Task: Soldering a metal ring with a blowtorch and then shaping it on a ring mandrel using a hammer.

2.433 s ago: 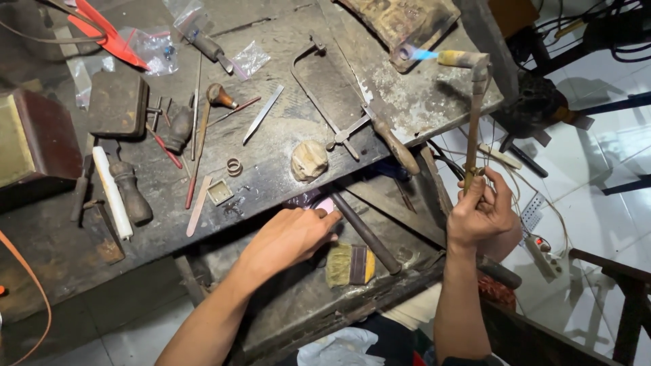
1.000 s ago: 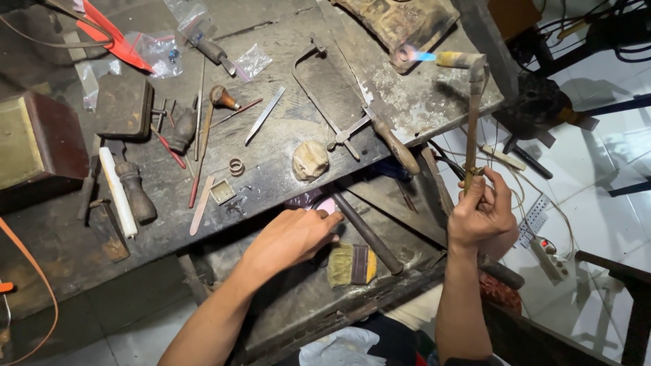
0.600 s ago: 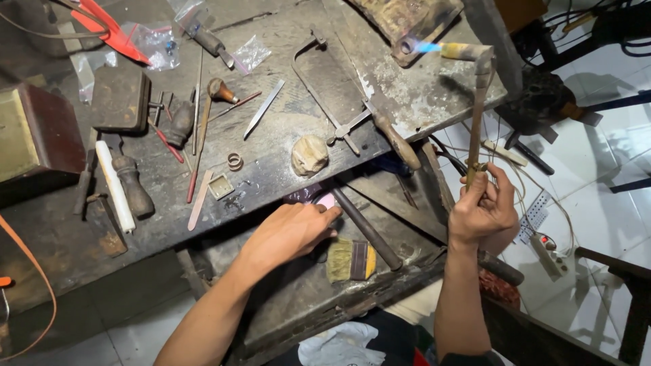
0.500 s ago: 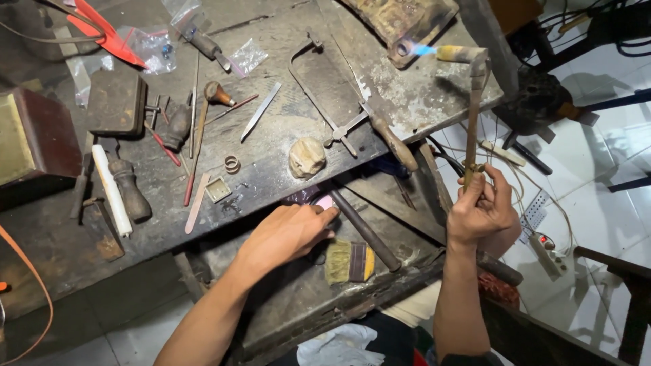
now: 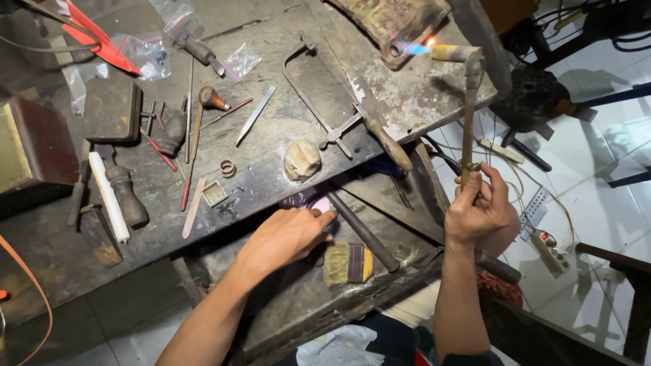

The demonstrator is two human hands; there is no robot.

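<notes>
Little has shifted since the earlier frames: both hands stay put. Across the worn workbench (image 5: pixel 285 88), the right hand (image 5: pixel 478 210) is clamped on the torch (image 5: pixel 469 102), its blue flame against a charred block (image 5: pixel 390 20) cut off at the top. Left hand (image 5: pixel 285 237) lies palm-down in the drawer, fingers together over a pink object (image 5: pixel 320 203), mostly hidden; grip unclear.

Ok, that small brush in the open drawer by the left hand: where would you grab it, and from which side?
Grip the brush by its dark and yellow handle end, coming from above on the right: the bristles point left toward the left hand, and the handle end lies clear of it.
</notes>
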